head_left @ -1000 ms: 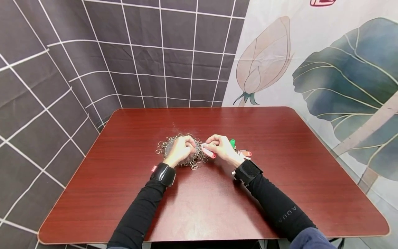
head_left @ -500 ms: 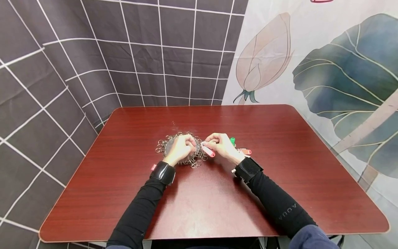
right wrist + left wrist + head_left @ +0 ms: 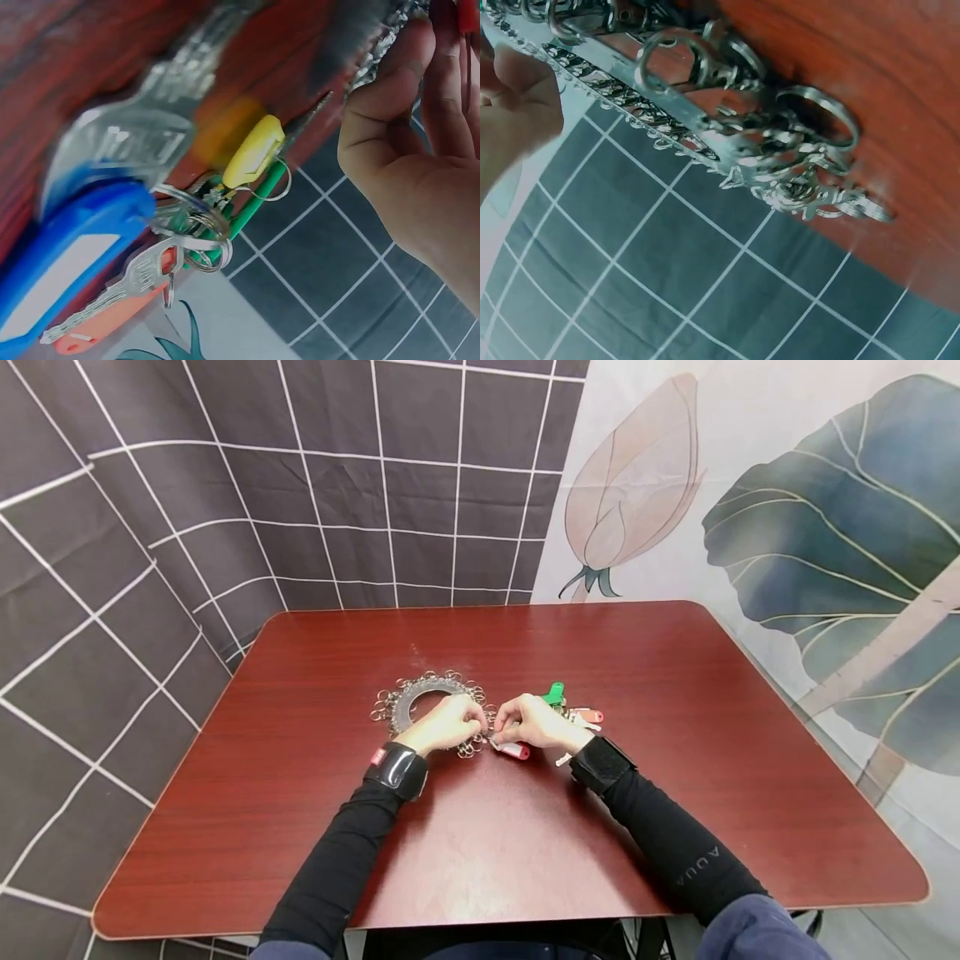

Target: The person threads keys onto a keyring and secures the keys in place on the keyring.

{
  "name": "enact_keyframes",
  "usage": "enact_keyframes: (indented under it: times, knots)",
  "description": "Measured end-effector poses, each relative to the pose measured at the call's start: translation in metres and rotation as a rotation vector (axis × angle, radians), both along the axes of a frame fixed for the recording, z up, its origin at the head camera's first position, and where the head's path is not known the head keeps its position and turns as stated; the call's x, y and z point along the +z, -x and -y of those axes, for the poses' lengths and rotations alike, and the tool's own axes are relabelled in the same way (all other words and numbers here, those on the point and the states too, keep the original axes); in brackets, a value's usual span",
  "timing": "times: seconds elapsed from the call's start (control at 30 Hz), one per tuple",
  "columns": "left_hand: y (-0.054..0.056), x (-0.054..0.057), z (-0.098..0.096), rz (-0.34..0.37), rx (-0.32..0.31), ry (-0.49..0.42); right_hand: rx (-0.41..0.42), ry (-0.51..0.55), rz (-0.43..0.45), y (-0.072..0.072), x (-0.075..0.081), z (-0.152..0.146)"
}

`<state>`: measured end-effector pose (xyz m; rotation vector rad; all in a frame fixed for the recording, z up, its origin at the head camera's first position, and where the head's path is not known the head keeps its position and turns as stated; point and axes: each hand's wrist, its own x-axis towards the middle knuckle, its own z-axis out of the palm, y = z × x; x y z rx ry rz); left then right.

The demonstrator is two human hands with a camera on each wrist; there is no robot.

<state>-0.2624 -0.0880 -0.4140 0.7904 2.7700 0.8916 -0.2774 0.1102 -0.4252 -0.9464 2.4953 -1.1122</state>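
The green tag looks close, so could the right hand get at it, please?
Probably yes: the green tag lies beside the right hand, its end uncovered, though that hand holds the red tag.

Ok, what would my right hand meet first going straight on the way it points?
Your right hand would probably meet the metal rings along the ring-shaped holder first, though your left hand is so close that depth leaves it unclear.

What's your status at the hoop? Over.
Left grip at right side of metal hoop. Right grip holds red tag. Tagged keys beside right grip, not in between.
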Motion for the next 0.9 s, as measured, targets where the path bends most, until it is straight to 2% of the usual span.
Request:
enact_keyframes:
  times: [0.17, 0.3, 0.47, 0.6, 0.7, 0.9]
  knots:
    - [0.002, 0.000, -0.009, -0.080, 0.083, 0.125, 0.022, -0.059, -0.057, 0.001, -0.001, -0.003]
    - [0.002, 0.000, -0.015, -0.109, 0.104, 0.226, 0.001, -0.032, -0.128, 0.003, 0.006, -0.013]
    - [0.002, -0.001, -0.020, -0.130, 0.109, 0.275, -0.165, 0.004, -0.162, 0.011, 0.017, -0.034]
    - [0.002, -0.003, -0.022, -0.115, 0.114, 0.278, -0.291, -0.061, -0.146, 0.014, 0.019, -0.047]
    - [0.001, -0.008, -0.023, -0.101, 0.115, 0.250, -0.340, -0.132, -0.134, 0.014, 0.013, -0.052]
    - [0.004, -0.014, -0.023, -0.107, 0.136, 0.163, -0.420, -0.291, -0.187, 0.015, 0.008, -0.048]
